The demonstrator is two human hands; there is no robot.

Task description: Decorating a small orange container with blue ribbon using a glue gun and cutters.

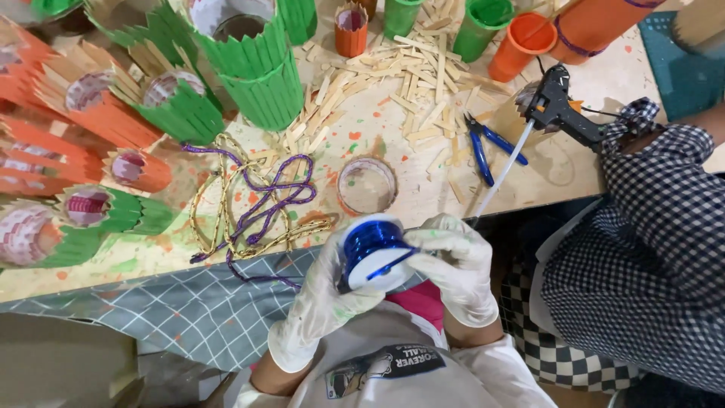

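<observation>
The left hand (321, 302) gripped a blue spool (370, 249) above the desk (377, 128) edge; the right hand (453, 264) pinched its loose strand, apparently just started. Many stick-clad cups (257, 60) lay finished; loose sticks (423, 75) and a bare cup (366, 185) remained.

Worktable (377, 121): pale wood top, speckled with orange and green paint spots. Near edge draped with a grey cloth (189, 302) bearing a white grid pattern, also paint-marked. Teal mat (680, 68) at far right corner of the table. Lower left: dull brown surface (60, 363), unclear whether floor or box. Light even, soft shadows. No walls or windows visible.
</observation>
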